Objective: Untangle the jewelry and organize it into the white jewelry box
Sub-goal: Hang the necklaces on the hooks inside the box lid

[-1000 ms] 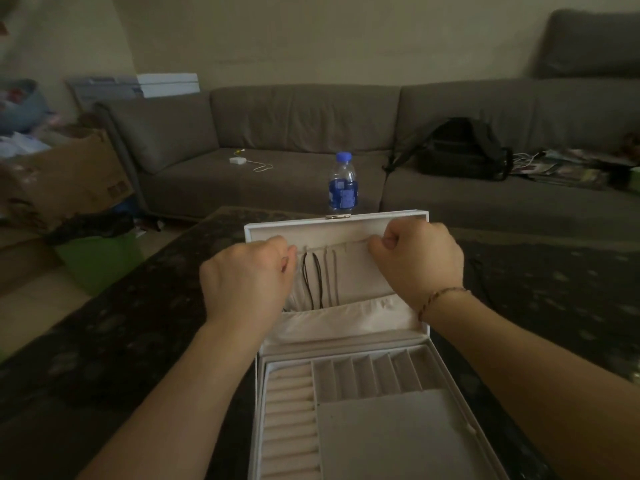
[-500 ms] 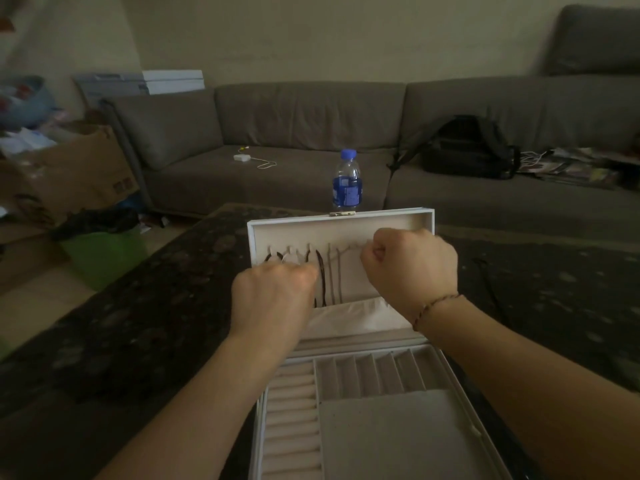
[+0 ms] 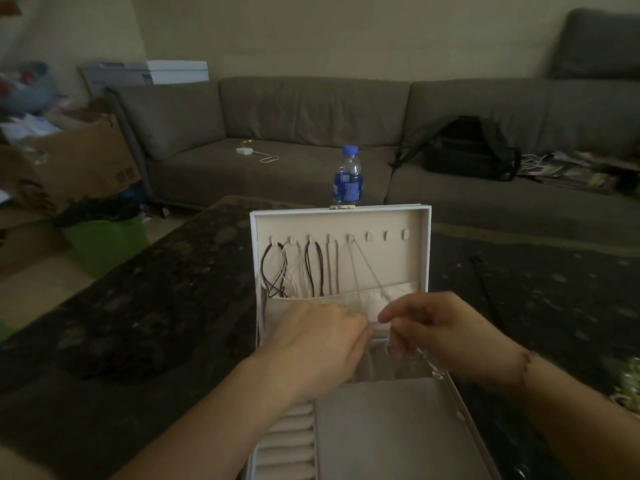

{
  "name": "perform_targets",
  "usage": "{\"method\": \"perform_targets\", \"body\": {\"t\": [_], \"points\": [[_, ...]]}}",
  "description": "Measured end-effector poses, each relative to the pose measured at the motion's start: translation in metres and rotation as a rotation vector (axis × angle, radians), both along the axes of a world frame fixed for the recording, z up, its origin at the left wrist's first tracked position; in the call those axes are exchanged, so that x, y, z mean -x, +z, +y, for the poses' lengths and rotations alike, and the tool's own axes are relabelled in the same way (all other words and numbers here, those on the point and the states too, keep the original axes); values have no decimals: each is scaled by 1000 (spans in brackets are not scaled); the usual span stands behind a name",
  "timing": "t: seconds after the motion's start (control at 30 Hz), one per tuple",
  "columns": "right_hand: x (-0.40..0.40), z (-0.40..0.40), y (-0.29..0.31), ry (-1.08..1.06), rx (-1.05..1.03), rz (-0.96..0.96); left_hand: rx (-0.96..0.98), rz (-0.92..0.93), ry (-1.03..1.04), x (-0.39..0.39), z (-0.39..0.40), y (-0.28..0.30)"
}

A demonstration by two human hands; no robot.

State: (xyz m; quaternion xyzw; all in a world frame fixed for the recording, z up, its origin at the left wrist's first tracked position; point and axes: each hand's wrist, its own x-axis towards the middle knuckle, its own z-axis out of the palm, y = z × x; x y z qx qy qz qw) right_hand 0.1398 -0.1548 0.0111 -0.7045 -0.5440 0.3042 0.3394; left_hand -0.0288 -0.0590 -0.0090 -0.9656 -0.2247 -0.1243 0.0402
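Five of the eight small hooks in the upright lid of the white hinged jewelry box (image 3: 341, 220) carry cords and chains, hung apart, probably so they cannot knot again. The thin pale chain (image 3: 367, 268) runs down from the fifth hook to both hands above the fabric lid pocket (image 3: 391, 299). The left hand (image 3: 322, 344) and right hand (image 3: 446, 337) have fingers pinched on its lower end, likely to tuck it in. The blue label on the clear plastic bottle (image 3: 348, 178) is unreadable.

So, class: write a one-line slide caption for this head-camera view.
Both hands, left and right, handle a thin pale chain hung in the open white jewelry box lid.
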Motion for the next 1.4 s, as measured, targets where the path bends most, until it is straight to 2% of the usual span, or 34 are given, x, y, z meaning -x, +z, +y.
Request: {"method": "perform_targets", "body": {"t": [0.1,0.17,0.3,0.4,0.53,0.6,0.67,0.77,0.93,1.03,1.1,1.27,1.4], "points": [[1,-10,-7,6,97,356,88,15,-2,-5,-7,-8],[4,-11,-15,-20,87,448,154,35,-10,-4,-11,-12],[6,-6,-19,-72,59,490,198,51,-48,-1,-17,-13],[11,0,-19,-76,98,420,190,41,-90,2,-17,-14],[16,6,-21,-34,118,317,22,129,-155,4,-21,-10],[15,5,-19,-2,122,303,45,169,-206,9,-21,-1],[11,3,-17,14,124,377,124,80,-197,11,-13,7],[5,-4,-7,38,136,478,229,-248,9,10,5,1],[5,-7,20,196,74,808,267,-328,195,-4,-1,-21],[7,8,33,167,2,919,314,-431,197,-4,-7,-28],[6,27,36,133,-63,881,346,-425,181,-2,-12,-29],[8,64,13,50,-177,472,369,-435,195,-1,-15,-29],[12,64,-7,29,-230,277,340,-463,128,0,-14,-30]]}}
